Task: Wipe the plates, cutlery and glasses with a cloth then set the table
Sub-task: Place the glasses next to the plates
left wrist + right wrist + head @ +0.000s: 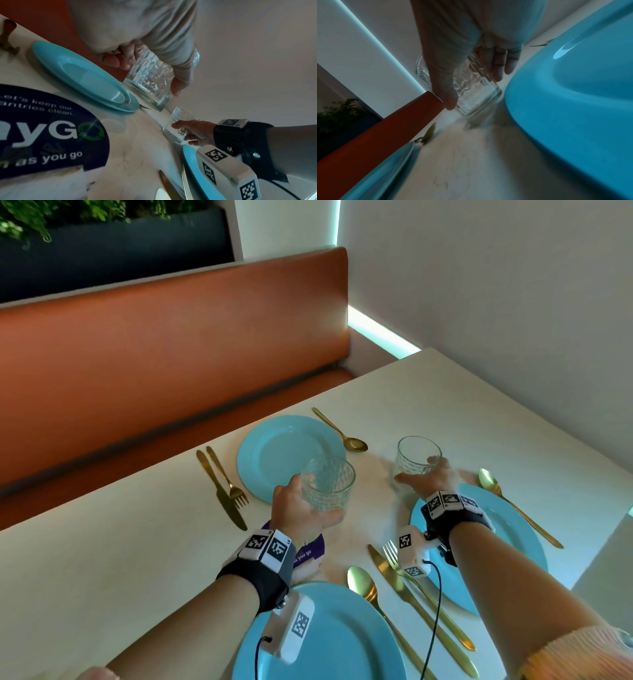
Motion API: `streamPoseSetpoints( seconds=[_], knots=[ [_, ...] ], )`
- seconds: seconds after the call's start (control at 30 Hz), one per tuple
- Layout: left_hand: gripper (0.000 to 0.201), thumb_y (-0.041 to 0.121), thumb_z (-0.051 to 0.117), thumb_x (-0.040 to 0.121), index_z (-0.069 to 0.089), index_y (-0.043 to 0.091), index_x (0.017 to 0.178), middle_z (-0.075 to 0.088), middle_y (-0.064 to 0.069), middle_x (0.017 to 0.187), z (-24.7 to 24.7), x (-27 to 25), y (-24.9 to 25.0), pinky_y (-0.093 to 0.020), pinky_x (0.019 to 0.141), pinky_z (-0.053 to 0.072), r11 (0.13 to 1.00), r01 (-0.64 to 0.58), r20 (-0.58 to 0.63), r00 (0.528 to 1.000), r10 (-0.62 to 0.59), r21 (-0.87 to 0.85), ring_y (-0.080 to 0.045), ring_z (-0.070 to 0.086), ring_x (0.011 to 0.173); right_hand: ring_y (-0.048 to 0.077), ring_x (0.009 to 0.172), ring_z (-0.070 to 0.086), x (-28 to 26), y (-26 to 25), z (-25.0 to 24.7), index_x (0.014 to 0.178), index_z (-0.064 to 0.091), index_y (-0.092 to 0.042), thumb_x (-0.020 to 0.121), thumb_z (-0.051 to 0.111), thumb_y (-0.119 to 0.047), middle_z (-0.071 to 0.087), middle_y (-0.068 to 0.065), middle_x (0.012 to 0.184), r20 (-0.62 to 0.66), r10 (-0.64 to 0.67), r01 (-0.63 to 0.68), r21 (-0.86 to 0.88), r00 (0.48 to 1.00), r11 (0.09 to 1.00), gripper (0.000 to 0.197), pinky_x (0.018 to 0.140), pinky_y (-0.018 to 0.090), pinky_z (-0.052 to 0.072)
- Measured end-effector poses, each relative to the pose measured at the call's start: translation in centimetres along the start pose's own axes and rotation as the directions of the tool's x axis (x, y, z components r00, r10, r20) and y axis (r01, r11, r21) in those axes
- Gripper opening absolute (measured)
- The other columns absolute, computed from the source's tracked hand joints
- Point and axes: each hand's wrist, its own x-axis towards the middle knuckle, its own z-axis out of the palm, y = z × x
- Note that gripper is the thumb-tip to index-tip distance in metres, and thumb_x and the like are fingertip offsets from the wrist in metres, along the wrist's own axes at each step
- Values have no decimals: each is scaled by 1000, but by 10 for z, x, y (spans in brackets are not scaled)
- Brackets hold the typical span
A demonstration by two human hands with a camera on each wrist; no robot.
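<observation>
My left hand (301,508) grips a patterned clear glass (329,483) and holds it above the table, in front of the far blue plate (274,453). In the left wrist view the same glass (150,79) hangs off the surface with fingers curled round it. My right hand (428,477) grips a second glass (416,455) that stands by the rim of the right blue plate (513,529); its base (476,116) is at the tabletop. A third blue plate (335,642) lies nearest me. Gold cutlery flanks each plate.
A purple round cloth or mat (305,553) with white lettering lies under my left wrist. Gold knife and fork (222,484) lie left of the far plate, a spoon (342,433) to its right. An orange bench (171,344) runs behind the table; a wall stands on the right.
</observation>
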Motion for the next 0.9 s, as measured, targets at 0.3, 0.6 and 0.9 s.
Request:
streamPoseSetpoints(
  seconds=[0.3, 0.6, 0.9],
  knots=[
    [90, 40, 88, 47, 51, 21, 126, 58, -5, 119, 25, 6, -11, -26, 91, 49, 1000, 7, 57, 998, -7, 1, -19, 57, 110, 29, 122, 47, -1, 8, 0, 134, 37, -14, 49, 89, -39, 49, 12, 132, 29, 8, -8, -9, 1000, 1000, 103, 103, 40, 41],
    [87, 22, 91, 50, 53, 16, 128, 58, -3, 123, 42, -2, -18, -26, 95, 48, 1000, -7, 110, 994, 5, 23, -20, 55, 115, 32, 136, 30, -3, 18, -17, 147, 14, -14, 54, 89, -23, 34, 14, 146, 78, 4, -3, -14, 997, 1000, 119, 110, 45, 30],
    [105, 23, 94, 47, 42, 15, 138, 46, -12, 137, 45, -7, -15, -27, 103, 41, 999, 26, 117, 993, -30, 37, -24, 43, 128, 28, 138, 27, -20, 25, -32, 147, 12, -13, 59, 87, -15, 36, 9, 147, 76, -27, 26, 10, 997, 1000, 115, 112, 43, 27]
  ],
)
